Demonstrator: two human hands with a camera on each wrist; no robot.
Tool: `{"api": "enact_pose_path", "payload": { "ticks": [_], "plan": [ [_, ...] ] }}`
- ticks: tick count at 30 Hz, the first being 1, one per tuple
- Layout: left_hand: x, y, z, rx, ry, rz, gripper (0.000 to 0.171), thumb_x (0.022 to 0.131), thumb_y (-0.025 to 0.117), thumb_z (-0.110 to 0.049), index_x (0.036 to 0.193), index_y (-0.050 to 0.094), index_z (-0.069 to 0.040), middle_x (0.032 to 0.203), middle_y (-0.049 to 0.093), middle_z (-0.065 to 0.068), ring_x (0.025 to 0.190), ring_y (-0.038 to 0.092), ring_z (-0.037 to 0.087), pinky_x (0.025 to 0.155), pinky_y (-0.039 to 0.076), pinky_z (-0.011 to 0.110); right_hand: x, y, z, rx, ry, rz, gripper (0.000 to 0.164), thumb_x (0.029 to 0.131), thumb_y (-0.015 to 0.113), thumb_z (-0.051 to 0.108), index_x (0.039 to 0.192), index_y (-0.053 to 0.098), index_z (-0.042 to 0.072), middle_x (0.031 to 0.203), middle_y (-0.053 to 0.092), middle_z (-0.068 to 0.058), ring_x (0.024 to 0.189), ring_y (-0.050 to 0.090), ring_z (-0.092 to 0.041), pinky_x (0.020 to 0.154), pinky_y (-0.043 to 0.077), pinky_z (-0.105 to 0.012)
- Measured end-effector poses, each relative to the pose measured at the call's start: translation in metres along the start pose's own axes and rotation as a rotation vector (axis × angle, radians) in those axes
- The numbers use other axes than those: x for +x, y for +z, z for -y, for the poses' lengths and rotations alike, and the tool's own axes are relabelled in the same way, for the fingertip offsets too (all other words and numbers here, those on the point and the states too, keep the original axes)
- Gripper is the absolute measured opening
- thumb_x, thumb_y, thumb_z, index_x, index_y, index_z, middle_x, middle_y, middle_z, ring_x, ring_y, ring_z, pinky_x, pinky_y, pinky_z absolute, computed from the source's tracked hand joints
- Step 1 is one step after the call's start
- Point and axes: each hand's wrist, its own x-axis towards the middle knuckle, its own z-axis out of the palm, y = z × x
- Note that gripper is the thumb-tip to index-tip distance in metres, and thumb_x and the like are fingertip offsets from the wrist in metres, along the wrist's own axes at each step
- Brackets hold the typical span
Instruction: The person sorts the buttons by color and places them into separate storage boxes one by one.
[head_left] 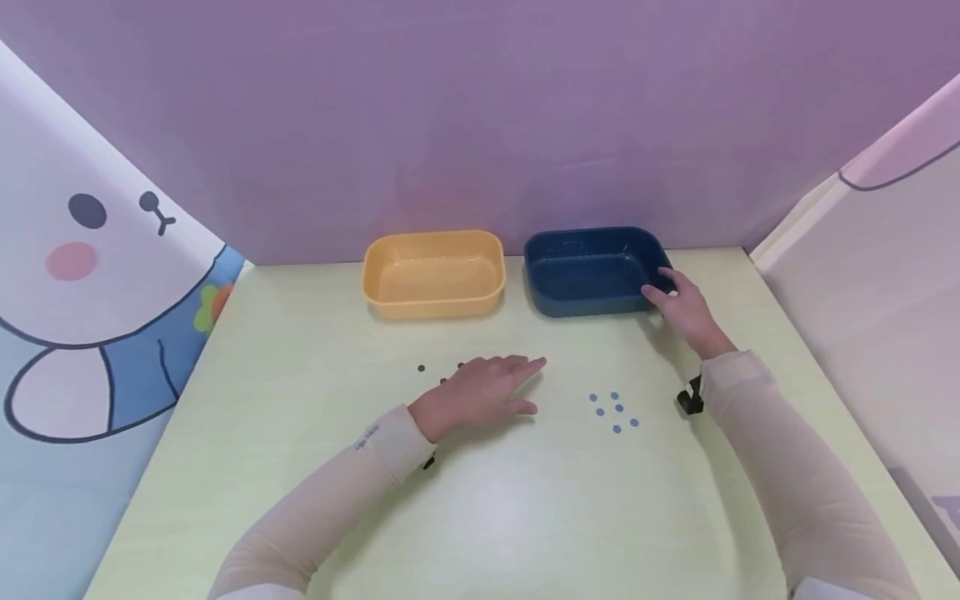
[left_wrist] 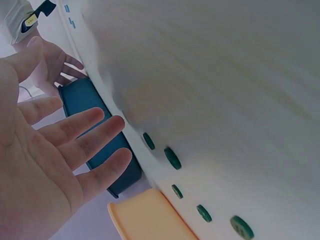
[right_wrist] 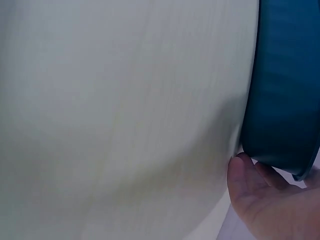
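Note:
My left hand [head_left: 480, 392] hovers over the table, fingers spread and holding nothing, its palm side showing in the left wrist view. Beside and partly behind it lie several dark green buttons [left_wrist: 172, 158]. Several small blue discs [head_left: 618, 408] lie loose to its right. At the right end of the dark blue basin [head_left: 592, 304] is my right hand [head_left: 688, 312], its thumb and fingers apart around the near right corner. In the right wrist view its fingertips [right_wrist: 239, 167] are against or very close to the basin's end wall; contact is unclear.
A yellow basin [head_left: 435, 310] stands left of the blue one, both near the back edge of the pale table [head_left: 495, 533]. A purple panel [head_left: 480, 125] rises behind them. Printed panels flank the table on both sides.

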Motion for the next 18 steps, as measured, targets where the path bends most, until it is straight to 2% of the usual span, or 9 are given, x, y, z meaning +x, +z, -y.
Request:
{"api": "enact_pose_path", "payload": {
  "ticks": [6,18],
  "plan": [
    [0.004,0.0,-0.005,0.005,0.006,-0.002,0.075,0.099,0.058,-0.053,0.16,0.031,-0.018,0.15,0.05,0.01,0.133,0.052,0.024,0.104,0.047,0.043,-0.005,0.001,0.003,-0.016,0.01,0.002,0.079,0.104,0.052,0.045,0.161,0.015,0.006,0.166,0.01,-0.022,0.149,0.014,-0.046,0.118,0.018,-0.061],
    [0.01,0.004,-0.011,-0.011,0.017,0.003,0.075,0.098,0.06,-0.052,0.159,0.033,-0.019,0.148,0.051,0.009,0.132,0.053,0.023,0.105,0.047,0.042,-0.015,0.005,0.008,-0.061,0.006,-0.016,0.078,0.103,0.055,0.042,0.16,0.02,0.003,0.162,0.017,-0.029,0.145,0.024,-0.047,0.117,0.021,-0.06]
  ]
}}
